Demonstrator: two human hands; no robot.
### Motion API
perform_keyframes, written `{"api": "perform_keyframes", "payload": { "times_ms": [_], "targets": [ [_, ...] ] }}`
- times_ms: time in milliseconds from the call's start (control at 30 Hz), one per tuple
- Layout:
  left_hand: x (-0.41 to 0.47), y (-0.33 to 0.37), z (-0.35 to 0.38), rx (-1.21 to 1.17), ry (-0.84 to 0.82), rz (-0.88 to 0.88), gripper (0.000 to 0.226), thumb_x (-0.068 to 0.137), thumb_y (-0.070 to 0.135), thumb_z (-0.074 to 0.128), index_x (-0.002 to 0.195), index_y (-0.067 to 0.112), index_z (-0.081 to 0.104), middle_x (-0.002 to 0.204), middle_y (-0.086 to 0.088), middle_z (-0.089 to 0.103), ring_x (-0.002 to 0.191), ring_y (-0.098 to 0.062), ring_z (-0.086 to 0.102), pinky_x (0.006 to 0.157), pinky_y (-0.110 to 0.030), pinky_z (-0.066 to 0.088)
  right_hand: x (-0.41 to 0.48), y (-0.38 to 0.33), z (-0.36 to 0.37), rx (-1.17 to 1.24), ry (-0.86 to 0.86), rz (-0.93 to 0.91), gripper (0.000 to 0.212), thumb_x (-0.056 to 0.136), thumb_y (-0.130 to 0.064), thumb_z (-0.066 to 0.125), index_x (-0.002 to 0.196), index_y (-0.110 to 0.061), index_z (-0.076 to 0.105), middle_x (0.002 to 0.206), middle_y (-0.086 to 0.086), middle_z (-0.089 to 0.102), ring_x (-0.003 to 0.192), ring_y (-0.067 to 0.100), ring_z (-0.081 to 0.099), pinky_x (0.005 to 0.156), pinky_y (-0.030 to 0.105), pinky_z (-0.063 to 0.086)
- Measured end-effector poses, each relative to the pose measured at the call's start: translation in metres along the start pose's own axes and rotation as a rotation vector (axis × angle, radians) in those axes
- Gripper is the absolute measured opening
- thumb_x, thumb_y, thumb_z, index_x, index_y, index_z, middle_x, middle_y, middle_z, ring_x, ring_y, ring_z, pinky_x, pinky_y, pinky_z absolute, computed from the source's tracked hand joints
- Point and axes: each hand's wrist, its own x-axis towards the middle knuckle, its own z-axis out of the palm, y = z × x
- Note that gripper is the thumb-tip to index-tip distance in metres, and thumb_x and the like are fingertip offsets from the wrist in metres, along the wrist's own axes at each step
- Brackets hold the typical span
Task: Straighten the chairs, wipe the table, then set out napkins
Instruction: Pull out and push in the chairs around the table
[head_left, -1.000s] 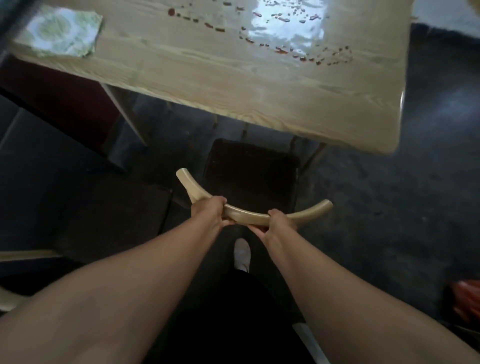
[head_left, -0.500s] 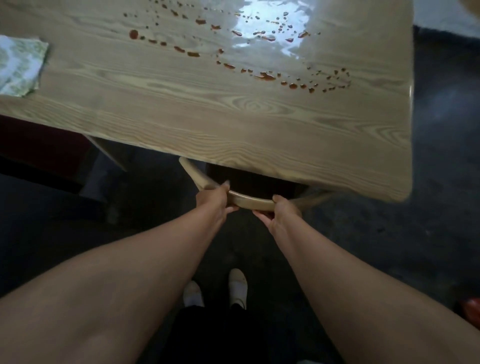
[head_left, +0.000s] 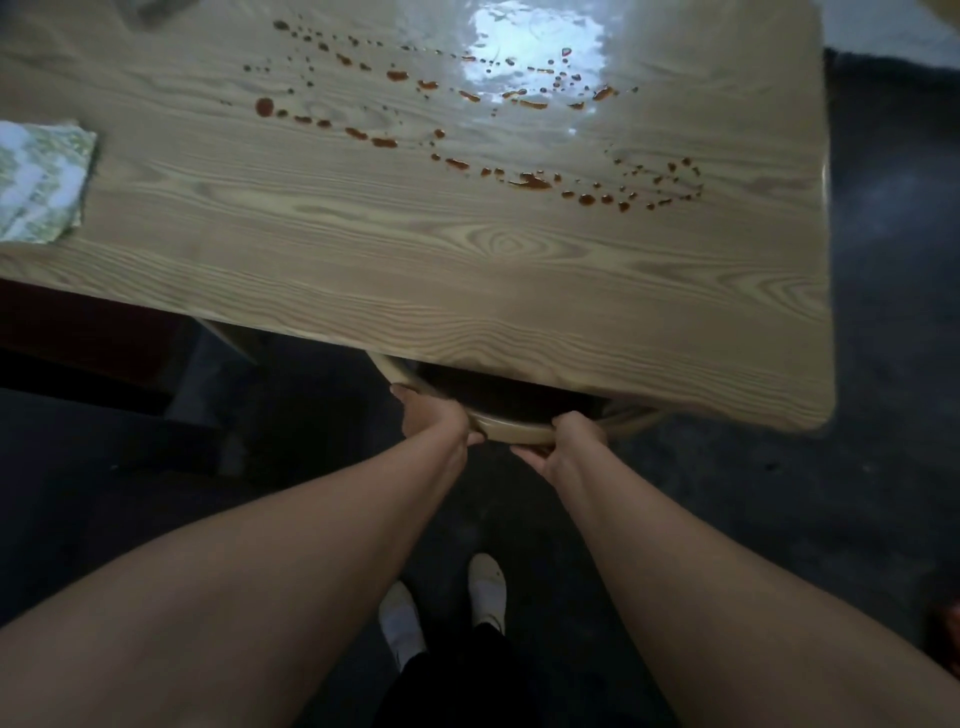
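Observation:
A chair with a curved pale wooden backrest (head_left: 514, 430) stands tucked under the near edge of the light wooden table (head_left: 415, 280); its dark seat is mostly hidden beneath the tabletop. My left hand (head_left: 434, 418) grips the backrest left of its middle, and my right hand (head_left: 569, 436) grips it just to the right. Reddish-brown drops of spilled sauce (head_left: 530, 182) are scattered across the far part of the tabletop. A stack of green-patterned napkins (head_left: 39, 179) lies at the table's left edge.
The floor is dark all around. My feet in white shoes (head_left: 488, 590) stand just behind the chair. A dark red piece of furniture (head_left: 78, 322) sits under the table's left side. The table's right corner (head_left: 823, 410) juts out to my right.
The chair has been pushed forward under the table, so its seat is now hidden. Both hands keep their grip on the backrest, and I have stepped closer to the table.

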Motion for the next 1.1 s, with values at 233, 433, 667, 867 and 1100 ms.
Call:
{"api": "perform_keyframes", "payload": {
  "times_ms": [233,433,667,867,1100],
  "targets": [
    [-0.005,0.006,-0.007,-0.056,-0.029,-0.08,0.074,0.1,0.01,0.043,0.152,0.043,0.003,0.147,-0.013,0.04,0.111,-0.041,0.061,0.045,-0.038,0.057,-0.008,-0.003,0.0,-0.137,-0.002,0.021,0.042,0.096,-0.007,0.048,0.137,-0.008,0.042,0.132,0.021,0.049,0.117,0.042,0.053,0.084,0.06,0.053],
    [-0.018,0.009,-0.035,-0.021,-0.117,-0.05,0.051,0.094,0.007,0.055,0.14,0.022,0.039,0.133,-0.012,0.054,0.117,-0.034,0.057,0.084,-0.051,0.057,-0.04,0.008,0.004,-0.22,-0.078,0.123,0.045,0.097,-0.016,0.053,0.138,-0.006,0.04,0.134,0.025,0.048,0.116,0.041,0.056,0.087,0.053,0.055],
    [-0.033,0.007,-0.098,-0.032,-0.149,0.03,0.015,0.095,0.012,0.054,0.107,0.016,0.063,0.101,-0.007,0.066,0.09,-0.017,0.068,0.063,-0.027,0.056,-0.089,0.032,0.012,-0.428,-0.195,0.148,0.031,0.095,-0.019,0.055,0.123,-0.003,0.052,0.119,0.022,0.059,0.104,0.03,0.065,0.069,0.038,0.057],
    [-0.039,-0.014,-0.168,-0.052,-0.064,0.074,0.01,0.096,0.013,0.053,0.101,0.017,0.062,0.102,-0.008,0.067,0.088,-0.018,0.069,0.065,-0.028,0.054,-0.121,0.064,0.022,-0.578,-0.281,0.121,0.017,0.099,-0.022,0.047,0.104,-0.009,0.057,0.093,0.012,0.059,0.078,0.02,0.06,0.087,0.037,0.051],
    [-0.044,-0.045,-0.267,-0.068,0.018,0.0,0.018,0.098,0.01,0.051,0.112,0.011,0.061,0.107,-0.009,0.067,0.093,-0.019,0.068,0.071,-0.028,0.055,-0.171,0.141,0.04,-0.694,-0.314,0.119,0.016,0.096,-0.019,0.053,0.107,-0.008,0.058,0.104,0.011,0.064,0.094,0.022,0.064,0.088,0.04,0.053]
  ]
}}
